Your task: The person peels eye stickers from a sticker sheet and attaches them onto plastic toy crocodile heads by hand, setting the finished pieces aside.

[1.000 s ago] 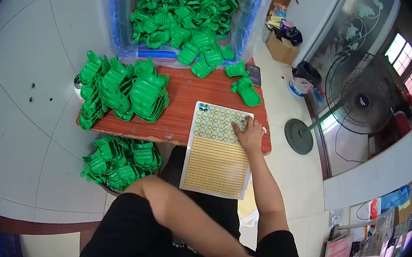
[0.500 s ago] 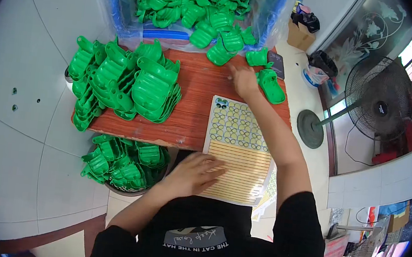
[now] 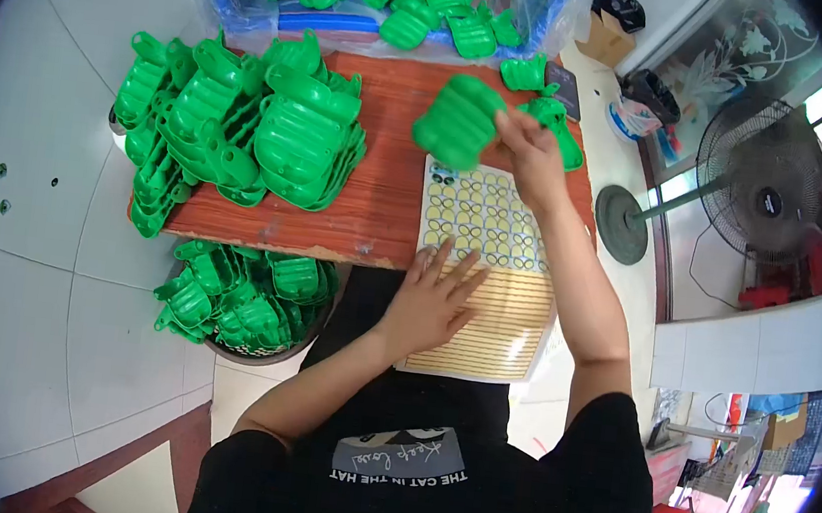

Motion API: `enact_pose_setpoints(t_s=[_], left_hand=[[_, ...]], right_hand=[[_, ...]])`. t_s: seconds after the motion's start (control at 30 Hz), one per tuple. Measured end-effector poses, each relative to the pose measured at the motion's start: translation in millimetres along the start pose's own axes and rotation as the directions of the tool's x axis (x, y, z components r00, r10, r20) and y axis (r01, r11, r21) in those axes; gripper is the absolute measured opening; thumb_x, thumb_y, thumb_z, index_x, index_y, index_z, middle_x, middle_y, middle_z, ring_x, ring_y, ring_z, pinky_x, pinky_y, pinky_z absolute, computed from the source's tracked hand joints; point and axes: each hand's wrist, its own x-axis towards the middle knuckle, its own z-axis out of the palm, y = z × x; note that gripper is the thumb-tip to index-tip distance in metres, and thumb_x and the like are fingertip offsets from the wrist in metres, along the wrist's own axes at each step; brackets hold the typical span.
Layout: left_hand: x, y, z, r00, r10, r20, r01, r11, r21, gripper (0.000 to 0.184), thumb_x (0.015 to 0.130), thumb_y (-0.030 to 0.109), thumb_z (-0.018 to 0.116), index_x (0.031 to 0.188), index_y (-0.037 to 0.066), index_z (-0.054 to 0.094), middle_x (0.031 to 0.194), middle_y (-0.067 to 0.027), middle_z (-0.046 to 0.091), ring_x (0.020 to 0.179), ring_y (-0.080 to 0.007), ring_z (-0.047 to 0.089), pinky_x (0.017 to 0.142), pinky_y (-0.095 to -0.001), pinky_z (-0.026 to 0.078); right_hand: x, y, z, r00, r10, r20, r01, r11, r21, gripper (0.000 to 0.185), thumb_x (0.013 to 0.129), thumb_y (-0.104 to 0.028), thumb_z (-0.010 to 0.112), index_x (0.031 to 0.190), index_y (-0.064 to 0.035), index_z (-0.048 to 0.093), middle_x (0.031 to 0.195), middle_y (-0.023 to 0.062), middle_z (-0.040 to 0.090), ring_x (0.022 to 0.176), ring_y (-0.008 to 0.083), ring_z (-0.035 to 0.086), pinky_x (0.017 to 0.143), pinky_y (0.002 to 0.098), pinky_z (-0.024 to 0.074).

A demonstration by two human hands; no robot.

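Observation:
My right hand [image 3: 532,154] pinches the right edge of a ribbed green plastic shell [image 3: 457,121], held above the table and slightly blurred. Below it lies a sticker sheet [image 3: 486,214] with rows of yellow-green rounded shapes and a lower half of tan stripes; its near part hangs past the table edge over the lap. My left hand [image 3: 434,304] rests on the sheet with fingers spread, holding nothing. Two more green pieces [image 3: 523,72] [image 3: 557,127] lie at the table's right side. Stacked green shells [image 3: 308,141] fill the left of the table.
A blue-edged, plastic-lined bin [image 3: 340,24] of green shells stands beyond the brown table [image 3: 389,184]. A basket [image 3: 266,351] with more shells sits below the table's left front. A dark flat object [image 3: 563,92] lies at the right edge. A standing fan [image 3: 767,202] is farther right.
My right hand has picked up a green shell from near the bin and brought it over the sheet. My left hand has moved up and right onto the sheet. The view has shifted slightly.

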Motion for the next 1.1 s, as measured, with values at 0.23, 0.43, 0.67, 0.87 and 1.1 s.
enact_pose_setpoints(t_s=[0.23,0.43,0.67,0.87,1.1], left_hand=[[-4.5,-25.5,-35.5,0.854,-0.468,0.228,-0.006,-0.446,-0.895,0.035,0.094,0.032,0.047,0.115,0.005,0.048,0.105,-0.0103,0.057,0.105,-0.0238,0.052,0.093,-0.0382,0.039],[-22.3,22.2,-17.6,0.676,-0.606,-0.42,-0.299,0.295,-0.908,0.078,0.084,0.056,0.053,0.137,0.003,0.033,0.144,-0.0198,0.025,0.129,-0.031,0.032,0.106,-0.0463,0.026],[-46.4,23.7,-17.3,0.696,-0.151,-0.702,-0.247,0.868,-0.431,0.097,0.068,0.044,0.075,0.141,0.013,0.019,0.144,-0.0192,0.025,0.127,-0.0332,0.034,0.104,-0.0497,0.031],[-37.9,23.6,-75.1,0.726,-0.623,-0.292,-0.348,0.034,-0.937,0.084,0.078,0.029,0.067,0.142,0.015,0.016,0.136,-0.0188,0.035,0.124,-0.033,0.04,0.1,-0.0495,0.038],[-73.6,-7.6,-74.6,0.862,-0.457,0.221,-0.01,-0.45,-0.893,0.075,0.084,0.035,0.056,0.147,0.022,0.017,0.148,-0.0022,0.026,0.135,-0.0332,0.029,0.099,-0.0601,0.035]], right_hand=[[-132.6,-7.6,-24.6,0.851,0.355,0.386,-0.522,0.643,0.56,0.02,0.094,-0.028,0.055,0.086,-0.0101,0.053,0.057,-0.0075,0.032,0.051,0.008,0.029,0.052,0.0229,0.0285],[-206.4,0.1,30.8,0.846,0.482,0.229,-0.279,0.033,0.96,0.025,0.098,-0.034,0.046,0.091,-0.0109,0.055,0.057,-0.0052,0.024,0.051,0.0094,0.025,0.054,0.0232,0.029],[-245.9,11.3,78.5,0.748,0.589,0.306,-0.471,0.145,0.87,0.025,0.097,-0.032,0.048,0.107,-0.01,0.053,0.065,-0.0046,0.036,0.058,0.0086,0.035,0.059,0.0247,0.0366],[-265.7,26.3,42.6,0.958,0.281,0.064,-0.271,0.954,-0.129,0.028,0.081,-0.002,0.066,0.105,-0.0058,0.053,0.079,-0.0012,0.048,0.068,0.0087,0.045,0.066,0.0239,0.0411],[-272.2,73.0,-70.4,0.736,0.157,-0.659,-0.473,0.816,-0.333,0.052,0.079,-0.026,0.076,0.116,0.003,0.055,0.076,0.0008,0.052,0.073,0.0062,0.048,0.063,0.0187,0.0381]])
